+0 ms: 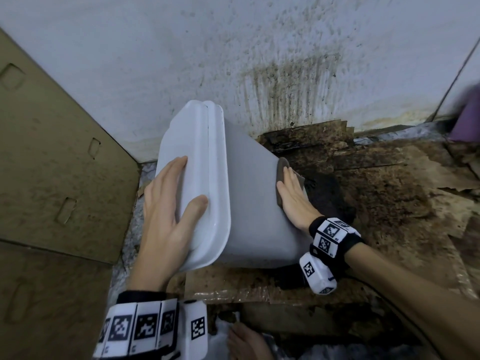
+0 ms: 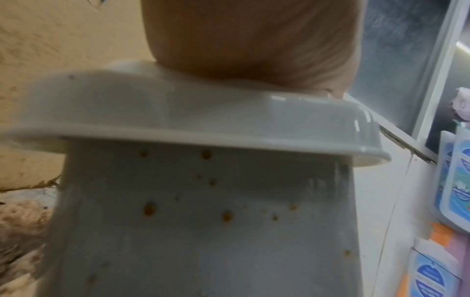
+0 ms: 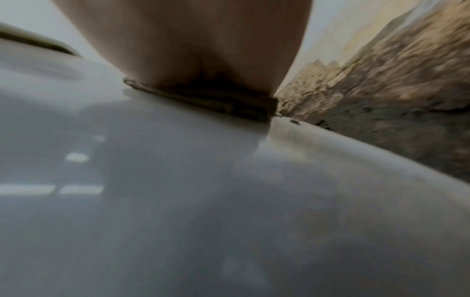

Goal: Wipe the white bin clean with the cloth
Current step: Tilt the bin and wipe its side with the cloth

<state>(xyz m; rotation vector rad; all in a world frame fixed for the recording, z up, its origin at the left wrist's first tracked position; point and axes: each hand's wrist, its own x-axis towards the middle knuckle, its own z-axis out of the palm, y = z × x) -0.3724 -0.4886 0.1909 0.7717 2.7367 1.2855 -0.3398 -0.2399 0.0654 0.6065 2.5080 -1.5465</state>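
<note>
The white bin (image 1: 249, 203) leans tilted on the floor, its lid (image 1: 205, 152) turned to the left. My left hand (image 1: 166, 203) rests on the lid with the fingers spread straight and the thumb on the lid's near rim. My right hand (image 1: 293, 196) lies flat on a brown cloth (image 1: 281, 167) and presses it against the bin's right side. In the left wrist view the bin wall (image 2: 203, 221) under the lid rim (image 2: 178, 120) carries several brown spots (image 2: 150, 209). In the right wrist view the cloth (image 3: 203, 98) sits under the palm (image 3: 190, 40) on the bin (image 3: 178, 201).
A cardboard sheet (image 1: 52, 165) stands at the left. The white wall (image 1: 259, 61) behind is stained brown. Dirty, torn cardboard (image 1: 389, 190) covers the floor at the right. A purple object (image 1: 467, 118) is at the far right. Blue-labelled bottles (image 2: 455, 180) stand nearby.
</note>
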